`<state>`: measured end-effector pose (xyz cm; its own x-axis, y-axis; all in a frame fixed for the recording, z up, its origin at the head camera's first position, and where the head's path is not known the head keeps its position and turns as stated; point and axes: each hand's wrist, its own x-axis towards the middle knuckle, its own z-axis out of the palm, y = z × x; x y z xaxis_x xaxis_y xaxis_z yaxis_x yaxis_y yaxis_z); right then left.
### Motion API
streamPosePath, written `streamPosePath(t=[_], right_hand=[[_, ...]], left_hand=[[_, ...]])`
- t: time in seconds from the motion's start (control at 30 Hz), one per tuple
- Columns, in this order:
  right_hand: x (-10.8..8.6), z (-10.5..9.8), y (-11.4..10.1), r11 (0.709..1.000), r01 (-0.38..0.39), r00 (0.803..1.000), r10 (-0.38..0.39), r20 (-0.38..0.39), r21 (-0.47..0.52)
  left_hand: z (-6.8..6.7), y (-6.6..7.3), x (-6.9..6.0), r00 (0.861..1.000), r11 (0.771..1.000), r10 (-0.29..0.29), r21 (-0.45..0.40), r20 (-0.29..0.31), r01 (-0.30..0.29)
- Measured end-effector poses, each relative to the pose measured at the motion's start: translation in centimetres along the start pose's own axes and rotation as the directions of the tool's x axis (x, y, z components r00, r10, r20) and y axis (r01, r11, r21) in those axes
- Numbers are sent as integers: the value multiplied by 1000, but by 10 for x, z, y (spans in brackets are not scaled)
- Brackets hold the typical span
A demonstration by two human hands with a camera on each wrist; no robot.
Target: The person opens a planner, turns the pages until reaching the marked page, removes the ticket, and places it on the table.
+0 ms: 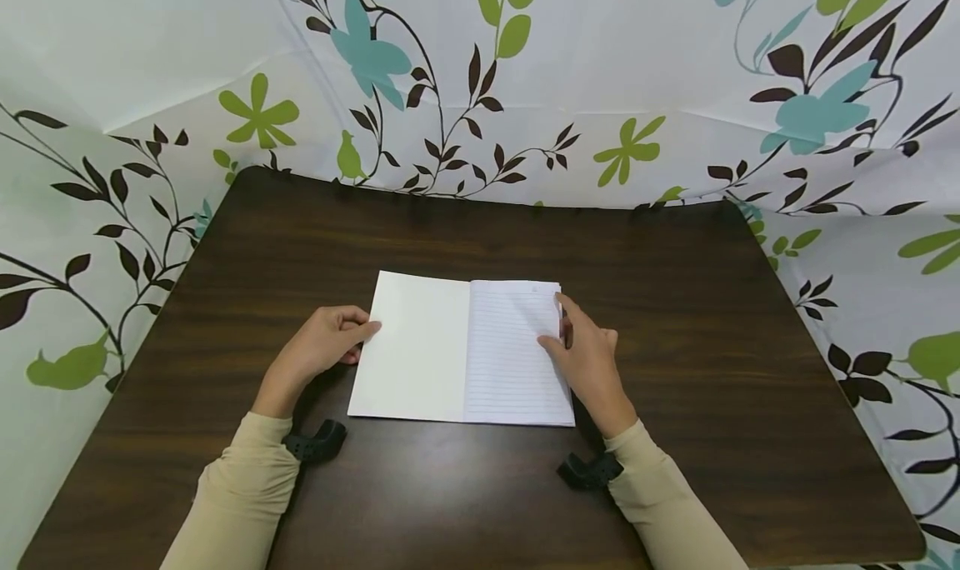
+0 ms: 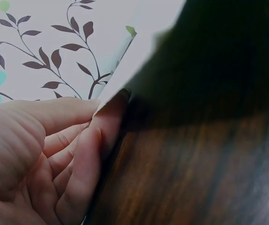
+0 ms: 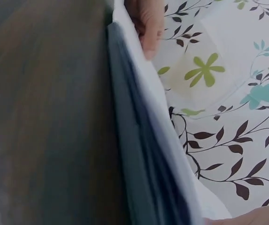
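Note:
An open notebook point(image 1: 510, 362) lies in the middle of the table, a blank cream-white side at left and a lined page at right. My left hand point(image 1: 326, 337) pinches the outer edge of the blank side point(image 1: 416, 353) between thumb and fingers; the left wrist view shows that edge lifted off the wood. At the other side, my right hand point(image 1: 588, 362) grips the right edge, thumb on the lined page and index finger along the upper edge. The right wrist view shows the notebook's page edges point(image 3: 143, 122) side-on, with most of the right hand out of frame.
The dark wooden table point(image 1: 675, 303) reaches well past the notebook on all sides. Behind it and at both sides hangs a white curtain point(image 1: 570, 45) with leaf and bird prints. Each wrist wears a black band point(image 1: 315, 442).

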<state>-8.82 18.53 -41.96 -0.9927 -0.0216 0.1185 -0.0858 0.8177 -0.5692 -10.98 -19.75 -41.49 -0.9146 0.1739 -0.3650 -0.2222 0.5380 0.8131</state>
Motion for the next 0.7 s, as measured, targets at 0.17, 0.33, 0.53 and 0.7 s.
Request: streamPosePath(t=[0.17,0.33,0.53,0.7], right_hand=[[6,-4,2,984,-80,995,68,76,161],[8,-7,1,953,-94,995,87,37,287],[7,-3,-7,964,-18,993,49,-110,265],[3,-1,-12,977,78,988,-50,-146,198]], left_hand=[[0,-2,-1,1000,1000,3,-5,-4,-3],[-2,1,-2,1000,1000,7,0,-3,-7],[-1,2,-4,1000,1000,7,3,-12,-7],[1,2,-4,1000,1000,7,1,-14,-7]])
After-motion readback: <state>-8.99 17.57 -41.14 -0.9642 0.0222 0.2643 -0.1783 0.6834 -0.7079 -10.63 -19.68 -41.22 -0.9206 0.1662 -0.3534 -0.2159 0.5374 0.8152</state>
